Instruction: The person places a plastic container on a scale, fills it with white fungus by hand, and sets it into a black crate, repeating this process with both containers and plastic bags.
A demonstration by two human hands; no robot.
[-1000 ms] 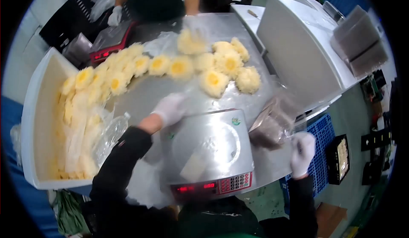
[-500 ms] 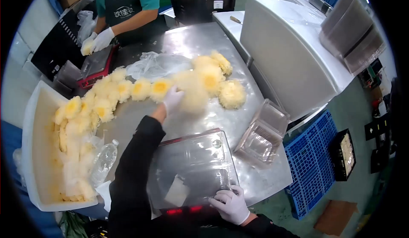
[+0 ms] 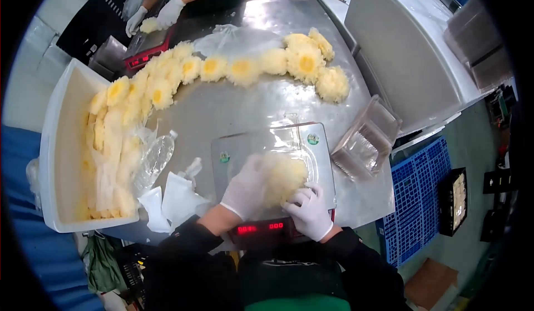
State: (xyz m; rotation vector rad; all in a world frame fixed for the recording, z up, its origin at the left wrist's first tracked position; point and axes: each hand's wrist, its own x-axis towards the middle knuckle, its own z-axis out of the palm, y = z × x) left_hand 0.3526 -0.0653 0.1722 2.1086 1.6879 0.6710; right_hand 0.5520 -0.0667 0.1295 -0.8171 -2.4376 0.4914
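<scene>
My left hand [image 3: 245,189], in a white glove, is closed around a pale yellow, frilly snow fungus [image 3: 285,177], blurred by motion, over a digital scale [image 3: 329,169]. A clear plastic box [image 3: 286,151] lies on the scale's platform, its outline hard to make out. At the fungus's lower right, my gloved right hand [image 3: 309,211] has bent fingers, apparently gripping the box's near edge. Red digits glow on the scale's near side. Beyond it, a curved line of more snow fungus [image 3: 243,72] runs across the metal table [image 3: 217,116].
At left stands a white foam bin [image 3: 61,144] with more fungus. A clear bottle [image 3: 158,155] and white packets [image 3: 181,197] lie beside it. Clear boxes [image 3: 367,138] are stacked at right. Across the table, a co-worker's gloved hands [image 3: 169,13] hold fungus near another scale [image 3: 147,55].
My left hand has come back from the fungus row to the scale, bringing a snow fungus. My right hand stays by the box. The camera view has tilted down, and packets show beside the bottle.
</scene>
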